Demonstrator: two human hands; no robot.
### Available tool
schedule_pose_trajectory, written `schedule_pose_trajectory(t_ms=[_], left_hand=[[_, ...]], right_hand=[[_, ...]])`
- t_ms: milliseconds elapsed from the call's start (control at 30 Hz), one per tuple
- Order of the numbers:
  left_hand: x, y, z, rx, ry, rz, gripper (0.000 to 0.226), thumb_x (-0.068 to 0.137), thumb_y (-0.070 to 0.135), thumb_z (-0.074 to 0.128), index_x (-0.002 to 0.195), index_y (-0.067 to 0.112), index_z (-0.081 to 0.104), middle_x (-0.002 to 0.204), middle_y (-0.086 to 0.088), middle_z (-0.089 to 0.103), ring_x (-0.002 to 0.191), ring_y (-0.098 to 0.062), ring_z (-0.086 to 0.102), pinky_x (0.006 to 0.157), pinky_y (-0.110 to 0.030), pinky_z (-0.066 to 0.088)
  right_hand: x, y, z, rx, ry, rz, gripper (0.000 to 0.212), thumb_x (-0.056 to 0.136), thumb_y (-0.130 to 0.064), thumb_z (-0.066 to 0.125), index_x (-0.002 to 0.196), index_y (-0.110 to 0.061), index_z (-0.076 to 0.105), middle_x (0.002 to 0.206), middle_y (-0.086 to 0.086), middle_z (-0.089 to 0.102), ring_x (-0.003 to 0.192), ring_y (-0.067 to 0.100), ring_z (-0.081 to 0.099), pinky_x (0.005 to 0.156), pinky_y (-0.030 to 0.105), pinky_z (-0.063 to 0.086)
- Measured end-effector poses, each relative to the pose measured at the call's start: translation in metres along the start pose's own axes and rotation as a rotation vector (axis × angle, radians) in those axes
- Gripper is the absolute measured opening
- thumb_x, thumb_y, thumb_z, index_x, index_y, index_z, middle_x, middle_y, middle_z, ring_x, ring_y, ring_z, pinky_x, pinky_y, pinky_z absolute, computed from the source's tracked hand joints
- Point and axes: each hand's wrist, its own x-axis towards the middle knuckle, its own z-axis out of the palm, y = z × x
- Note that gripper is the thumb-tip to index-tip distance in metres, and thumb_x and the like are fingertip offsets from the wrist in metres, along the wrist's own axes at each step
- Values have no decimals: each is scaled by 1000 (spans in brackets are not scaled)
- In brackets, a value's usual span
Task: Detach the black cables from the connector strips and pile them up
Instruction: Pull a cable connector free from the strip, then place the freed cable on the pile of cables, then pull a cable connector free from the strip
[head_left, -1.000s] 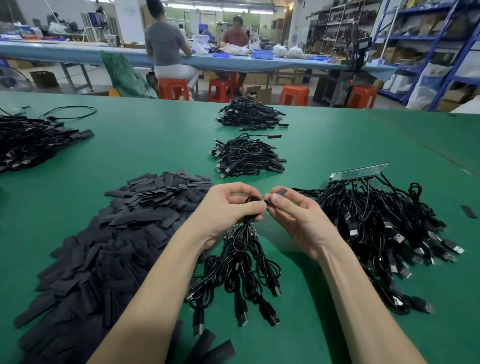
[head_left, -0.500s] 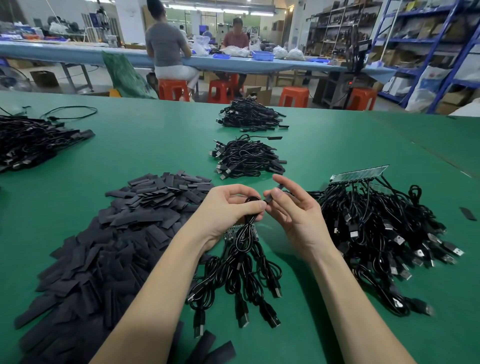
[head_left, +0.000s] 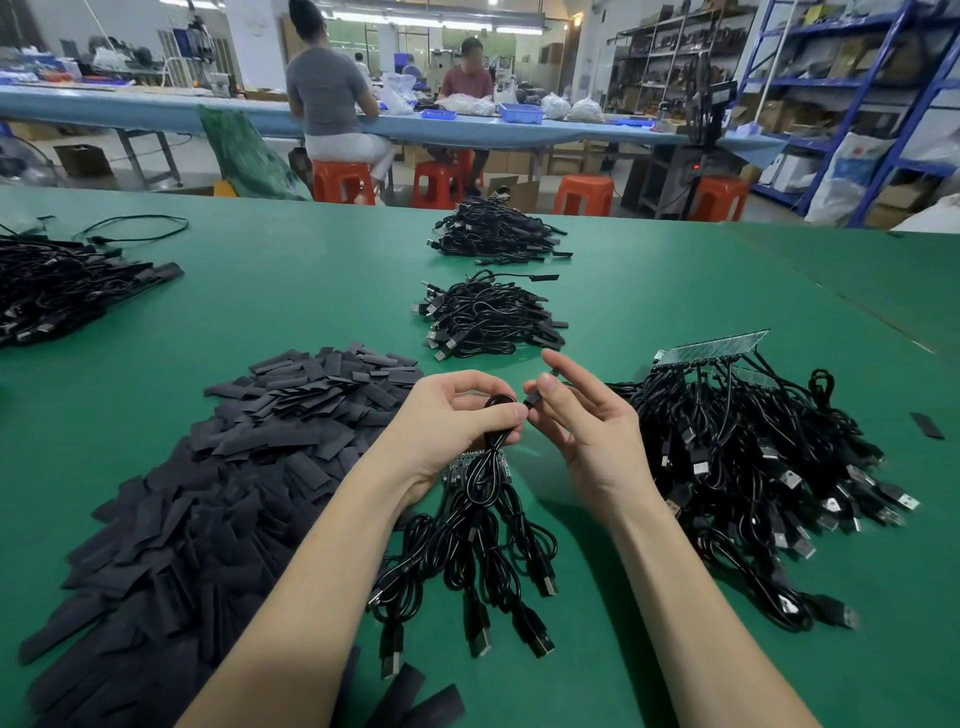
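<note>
A bundle of thin black cables hangs from a small green connector strip above the green worktop. The left hand grips one looped cable, fingers curled round it. The right hand pinches its small black plug, remaining fingers spread. Detached cable piles lie beyond.

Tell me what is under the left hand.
Under the left hand lies a connector strip with black cables fanning toward the camera over the green table. The hand covers the strip's far edge, so the cables' joints there cannot be seen.
</note>
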Motion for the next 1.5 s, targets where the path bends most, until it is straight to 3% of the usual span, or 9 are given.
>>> schedule_pose_trajectory(t_ms=[333,500,633,767,833,900,1067,1200,1500], left_hand=[[3,-6,6,-6,59,37,17,83,-1,78,96,5,69,83,-11,76,70,-23,72,72,-27,61],[3,-10,9,238,61,-3,36,79,13,84,109,21,65,102,-5,74,72,-22,74,75,-35,63],[6,-10,8,267,97,32,32,82,9,81,107,20,63,96,0,75,72,-24,75,81,-45,61],[37,6,6,358,157,204,29,82,10,80,101,23,61,94,6,73,78,-13,73,72,-21,57],[65,17,4,547,215,339,26,83,10,77,99,20,60,96,6,69,86,-10,68,79,-18,54],[94,23,3,856,226,417,19,85,12,73,100,18,62,100,3,68,97,-17,63,92,-33,52],[130,3,-1,1549,216,329,16,92,19,64,107,21,65,117,-6,56,117,-28,49,95,-39,42],[136,-13,2,1508,99,265,12,92,16,58,104,14,54,107,-13,65,97,-35,60,78,-38,47],[161,-13,-5,1475,31,212,16,95,15,53,108,8,56,112,-13,61,106,-33,56,88,-40,47]], right_hand=[[4,5,-1,24,92,-2,25,76,-16,78,101,-21,80,83,9,75,73,14,69,73,23,58],[9,6,-5,82,210,-33,23,87,-8,75,109,-15,76,86,8,75,74,13,69,72,20,57],[12,5,-8,118,281,-53,27,90,-7,73,117,-11,72,85,8,75,76,15,69,70,20,57],[15,3,-10,57,285,-76,58,87,-23,78,138,-27,50,97,9,78,80,20,71,69,27,59],[15,2,-13,45,332,-57,55,92,-27,74,140,-23,47,96,7,78,79,21,71,66,27,59],[15,1,-15,35,361,-32,43,97,-28,68,135,-18,51,89,5,78,73,18,69,62,26,58],[15,2,-16,-54,333,11,22,99,-28,64,119,-19,59,84,3,74,63,12,65,55,24,56],[15,3,-16,-87,310,35,17,99,-26,64,114,-18,62,80,1,73,60,11,63,54,23,55],[15,5,-14,-111,252,91,13,99,-23,63,111,-16,65,74,-2,72,56,11,60,52,22,52]])
